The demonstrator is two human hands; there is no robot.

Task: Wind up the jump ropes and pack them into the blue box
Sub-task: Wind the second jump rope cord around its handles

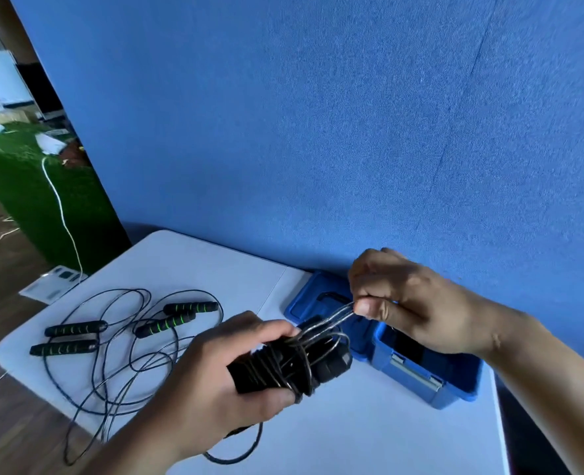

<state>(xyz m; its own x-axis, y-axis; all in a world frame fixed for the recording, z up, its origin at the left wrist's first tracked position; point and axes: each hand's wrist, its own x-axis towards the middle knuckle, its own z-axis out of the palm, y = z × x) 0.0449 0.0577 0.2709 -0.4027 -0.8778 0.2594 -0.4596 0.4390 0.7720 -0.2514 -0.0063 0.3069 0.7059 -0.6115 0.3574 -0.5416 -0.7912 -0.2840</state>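
We see the left hand [229, 368] curled round a wound jump rope [294, 368], held just above the table [187, 262] in front of the blue box [462, 385]. The bundle is black: two handles laid side by side, with thin, glossy dark cord wrapped across them in many turns. A few loops of cord [331, 320] rise from the bundle to the right hand [410, 299], which pinches them between thumb and fingers above the box. A slack length of the same dark cord hangs below the left wrist and curves over the table's near edge.

The box stands at the right end of the table, against the blue wall [318, 132]. It is open, with a pale latch on its front and its lid [304, 296] lying back beside it. Something dark lies inside; we cannot tell what.

Two more jump ropes [165, 324] lie unwound on the left half of the table, well apart from the box. Their handles are black foam with green rings, in two pairs: one pair [191, 307] nearer the middle, the other [76, 328] near the left edge. Their thin cords sprawl in overlapping loops, some hanging over the front edge.
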